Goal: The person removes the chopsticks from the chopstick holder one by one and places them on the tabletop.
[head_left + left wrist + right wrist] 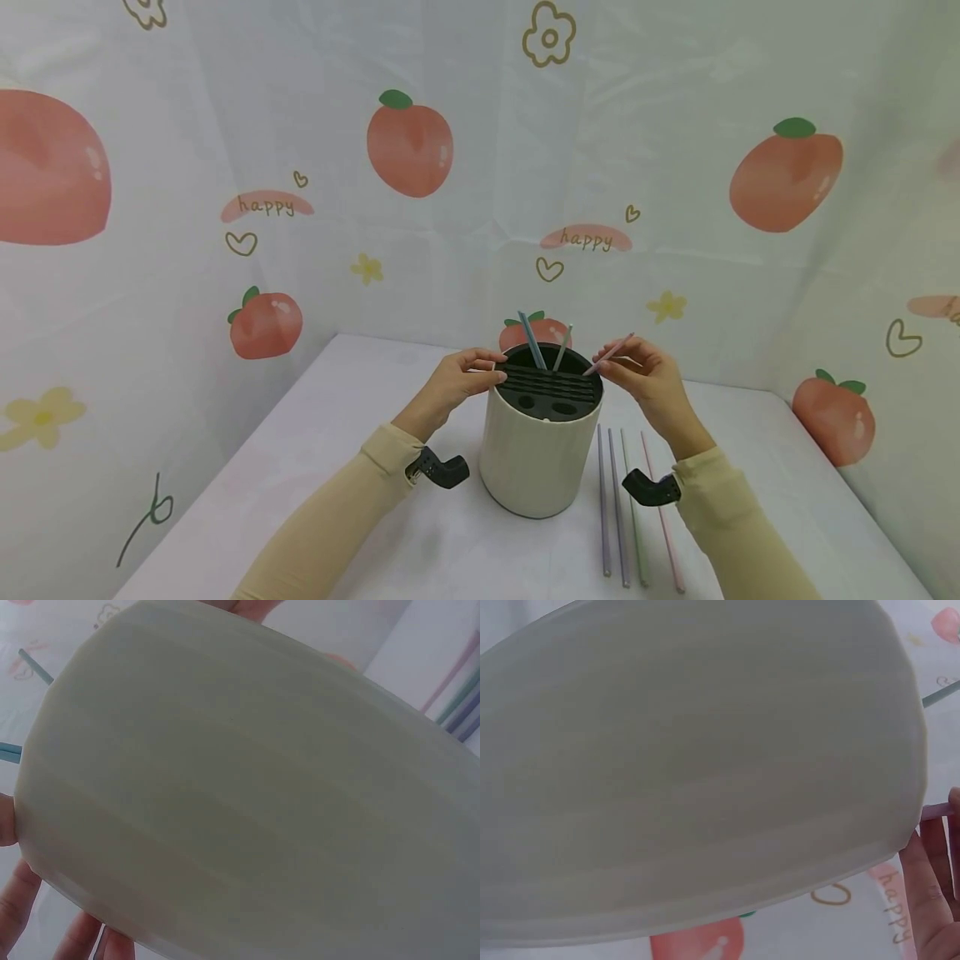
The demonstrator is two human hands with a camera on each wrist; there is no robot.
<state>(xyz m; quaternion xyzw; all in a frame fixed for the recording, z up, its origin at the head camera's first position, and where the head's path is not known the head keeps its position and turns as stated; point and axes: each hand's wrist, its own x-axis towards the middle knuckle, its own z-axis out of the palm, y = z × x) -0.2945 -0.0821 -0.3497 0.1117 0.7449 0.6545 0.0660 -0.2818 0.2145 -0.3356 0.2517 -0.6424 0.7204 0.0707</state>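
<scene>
**Beige sleeves (318, 517) reach up from the bottom edge; right hand (654, 390) pinches pale pink stick (609, 354)**

Both forearms converge on the white holder (534, 462), right of centre in the head frame. Black wrist units (446, 472) sit at both cuffs. Left hand (450, 390): fingers extended, touching the left rim; no stick held. Right hand: raised at the opposite rim, thumb and fingers closed on the stick, which slants down-left, its lower end at the slotted black insert (546, 383). Seating in a slot: cannot tell. Blue sticks (532, 337) and a pale green stick (562, 346) stand tilted toward the holder's back. Two purple sticks (604, 508), one green stick (634, 517) and one pink stick (670, 537) lie on the white table (442, 542), lower right.
</scene>
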